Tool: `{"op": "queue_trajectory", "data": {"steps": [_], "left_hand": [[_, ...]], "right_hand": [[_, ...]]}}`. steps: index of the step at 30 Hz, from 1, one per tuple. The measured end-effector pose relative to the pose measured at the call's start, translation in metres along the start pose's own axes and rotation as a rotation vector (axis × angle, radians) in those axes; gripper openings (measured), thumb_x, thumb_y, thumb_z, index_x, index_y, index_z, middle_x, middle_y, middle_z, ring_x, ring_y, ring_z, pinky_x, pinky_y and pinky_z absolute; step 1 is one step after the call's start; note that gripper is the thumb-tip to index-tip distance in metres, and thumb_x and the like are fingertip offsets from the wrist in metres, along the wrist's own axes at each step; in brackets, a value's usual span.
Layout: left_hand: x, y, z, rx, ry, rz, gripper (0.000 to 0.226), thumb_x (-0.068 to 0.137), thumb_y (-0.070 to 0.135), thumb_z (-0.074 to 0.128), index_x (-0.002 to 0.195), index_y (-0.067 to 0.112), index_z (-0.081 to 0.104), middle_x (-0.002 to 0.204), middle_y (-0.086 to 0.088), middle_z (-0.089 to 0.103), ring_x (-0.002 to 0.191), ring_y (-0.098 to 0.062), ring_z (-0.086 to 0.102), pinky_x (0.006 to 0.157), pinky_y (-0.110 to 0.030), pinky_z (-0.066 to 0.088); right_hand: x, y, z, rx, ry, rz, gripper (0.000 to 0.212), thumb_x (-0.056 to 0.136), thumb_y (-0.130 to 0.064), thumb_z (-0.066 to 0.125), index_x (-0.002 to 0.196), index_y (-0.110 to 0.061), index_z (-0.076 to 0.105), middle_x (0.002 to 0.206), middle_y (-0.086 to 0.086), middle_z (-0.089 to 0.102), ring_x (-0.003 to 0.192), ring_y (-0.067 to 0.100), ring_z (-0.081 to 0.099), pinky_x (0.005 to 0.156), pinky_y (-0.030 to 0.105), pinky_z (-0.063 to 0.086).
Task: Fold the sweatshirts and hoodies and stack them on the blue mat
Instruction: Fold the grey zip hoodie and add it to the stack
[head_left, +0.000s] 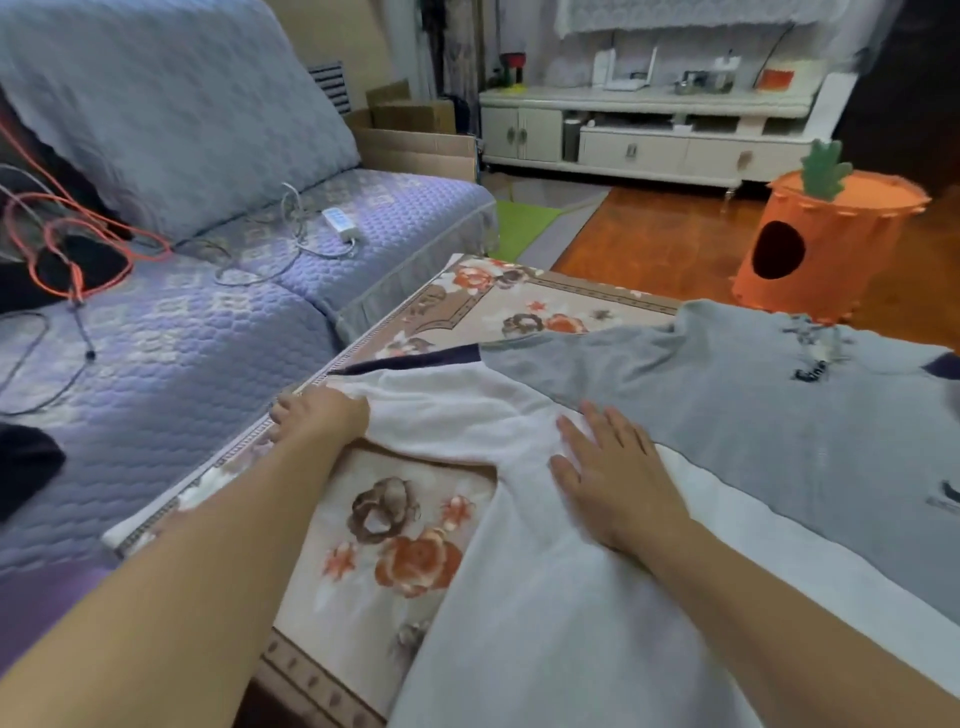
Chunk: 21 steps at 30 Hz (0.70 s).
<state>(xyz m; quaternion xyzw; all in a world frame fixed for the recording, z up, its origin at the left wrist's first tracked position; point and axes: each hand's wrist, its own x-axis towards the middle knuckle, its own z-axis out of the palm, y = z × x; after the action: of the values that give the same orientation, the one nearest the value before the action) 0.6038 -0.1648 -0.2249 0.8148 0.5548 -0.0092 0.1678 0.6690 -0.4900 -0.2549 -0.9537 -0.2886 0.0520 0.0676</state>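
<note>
A white and grey sweatshirt (727, 405) lies spread across a table covered with a floral cloth (395, 519). Its white sleeve (441, 415) stretches left toward the table's edge and ends in a dark navy cuff (415, 361). My left hand (322, 415) grips the end of that white sleeve near the table's left edge. My right hand (608, 473) lies flat, fingers spread, on the white fabric by the shoulder. The grey chest panel carries small dark print (810, 371). No blue mat is in view.
A purple quilted sofa (208, 322) runs along the table's left side, with orange and grey cables (78, 249) and a white power strip (340, 221) on it. An orange carrot-shaped bin (826, 244) stands on the wood floor beyond the table. A white cabinet (639, 135) lines the far wall.
</note>
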Motion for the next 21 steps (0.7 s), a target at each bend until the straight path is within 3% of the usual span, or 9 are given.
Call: {"op": "queue_trajectory", "data": {"steps": [4, 6, 10, 12, 13, 15, 17, 19, 21], "left_hand": [[0.016, 0.000, -0.002, -0.293, 0.011, 0.127, 0.044, 0.093, 0.024, 0.061, 0.129, -0.001, 0.055, 0.132, -0.028, 0.057, 0.121, -0.043, 0.055, 0.100, -0.047, 0.047], [0.017, -0.009, -0.004, -0.361, 0.067, 0.082, 0.052, 0.093, 0.026, 0.064, 0.133, 0.000, 0.045, 0.133, -0.028, 0.055, 0.122, -0.044, 0.054, 0.099, -0.049, 0.046], [-0.004, -0.002, -0.005, 0.213, 0.171, 0.160, 0.061, 0.098, 0.022, 0.048, 0.151, 0.015, 0.018, 0.152, -0.024, 0.028, 0.138, -0.045, 0.033, 0.107, -0.056, 0.032], [-0.024, 0.030, -0.002, 0.387, 0.310, 0.451, 0.069, 0.091, 0.014, 0.047, 0.153, 0.019, 0.018, 0.157, -0.021, 0.016, 0.141, -0.044, 0.021, 0.115, -0.055, 0.020], [-0.036, 0.053, 0.006, 0.360, 0.351, 0.666, 0.067, 0.087, 0.012, 0.049, 0.151, 0.018, 0.029, 0.155, -0.021, 0.023, 0.140, -0.043, 0.026, 0.116, -0.053, 0.022], [-0.077, 0.107, 0.027, 0.125, 0.240, 1.010, 0.057, 0.087, 0.010, 0.050, 0.144, 0.016, 0.050, 0.149, -0.019, 0.043, 0.133, -0.041, 0.040, 0.112, -0.047, 0.034], [-0.123, 0.158, 0.056, -0.019, 0.034, 1.193, 0.047, 0.097, 0.018, 0.046, 0.143, 0.015, 0.053, 0.147, -0.017, 0.050, 0.132, -0.038, 0.046, 0.109, -0.045, 0.039], [-0.155, 0.190, 0.090, 0.003, -0.067, 1.238, 0.051, 0.103, 0.038, 0.032, 0.149, 0.021, 0.046, 0.151, -0.016, 0.046, 0.136, -0.036, 0.042, 0.113, -0.046, 0.036], [-0.171, 0.197, 0.116, 0.121, -0.117, 1.187, 0.059, 0.102, 0.052, 0.018, 0.155, 0.031, 0.031, 0.161, -0.012, 0.031, 0.147, -0.032, 0.029, 0.120, -0.048, 0.023]], "right_hand": [[0.000, 0.004, 0.008, -0.012, 0.033, -0.006, 0.067, 0.094, -0.060, 0.010, 0.156, -0.037, 0.013, 0.167, -0.001, 0.001, 0.153, 0.022, 0.000, 0.124, 0.043, 0.005], [0.001, 0.004, 0.009, -0.012, 0.038, -0.008, 0.067, 0.094, -0.060, 0.010, 0.157, -0.036, 0.012, 0.167, -0.001, 0.000, 0.153, 0.022, 0.000, 0.124, 0.043, 0.004], [0.002, 0.005, 0.009, -0.009, 0.028, 0.008, 0.067, 0.094, -0.060, 0.010, 0.157, -0.036, 0.014, 0.167, -0.001, 0.001, 0.153, 0.022, 0.000, 0.124, 0.044, 0.003], [0.002, 0.002, 0.007, -0.009, 0.029, 0.018, 0.073, 0.089, -0.060, 0.006, 0.157, -0.035, 0.016, 0.167, 0.000, 0.004, 0.153, 0.023, 0.003, 0.123, 0.044, 0.003], [0.001, 0.001, 0.004, -0.002, 0.012, 0.018, 0.071, 0.091, -0.059, 0.008, 0.157, -0.033, 0.018, 0.167, 0.001, 0.005, 0.153, 0.024, 0.004, 0.123, 0.043, 0.003], [0.002, 0.006, -0.007, 0.067, -0.043, -0.016, 0.057, 0.100, -0.045, 0.027, 0.154, -0.027, 0.031, 0.165, 0.008, 0.017, 0.151, 0.028, 0.013, 0.122, 0.042, 0.010], [0.004, 0.021, -0.033, 0.332, -0.095, -0.017, 0.037, 0.097, -0.026, 0.043, 0.130, -0.027, 0.058, 0.140, 0.010, 0.052, 0.132, 0.029, 0.042, 0.105, 0.035, 0.035], [0.000, 0.064, -0.051, 0.473, 0.036, 0.053, 0.034, 0.092, -0.018, 0.046, 0.119, -0.026, 0.064, 0.122, 0.006, 0.064, 0.118, 0.026, 0.054, 0.093, 0.030, 0.043], [-0.012, 0.133, -0.053, 0.278, 0.276, 0.115, 0.043, 0.096, -0.025, 0.040, 0.130, -0.011, 0.063, 0.136, 0.016, 0.058, 0.128, 0.034, 0.052, 0.109, 0.040, 0.039]]}}
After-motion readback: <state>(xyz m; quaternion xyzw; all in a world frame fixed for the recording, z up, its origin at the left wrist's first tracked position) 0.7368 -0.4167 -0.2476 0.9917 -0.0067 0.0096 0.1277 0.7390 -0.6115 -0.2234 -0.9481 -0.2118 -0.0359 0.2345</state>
